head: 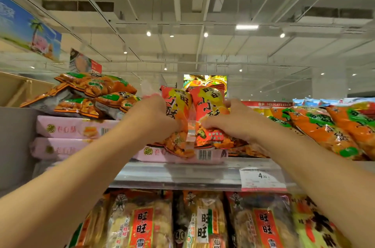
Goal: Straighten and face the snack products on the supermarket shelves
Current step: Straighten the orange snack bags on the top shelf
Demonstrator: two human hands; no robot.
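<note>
While the lower shelf's rice cracker packs (140, 221) already face outward, both hands work above them. On the top shelf (178, 174), the left hand (154, 118) grips one red snack bag (178, 109), and the right hand (229, 124) grips its twin (209, 109), holding them upright on pink boxes (75, 128), probably to show their fronts. Farther left, orange bags (91, 93) lie piled flat.

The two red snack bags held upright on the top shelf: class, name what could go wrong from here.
1. The two red snack bags stand on stacked pink boxes, so once the left hand and right hand let go they may topple.
2. The orange bags piled loosely alongside could slide.
</note>
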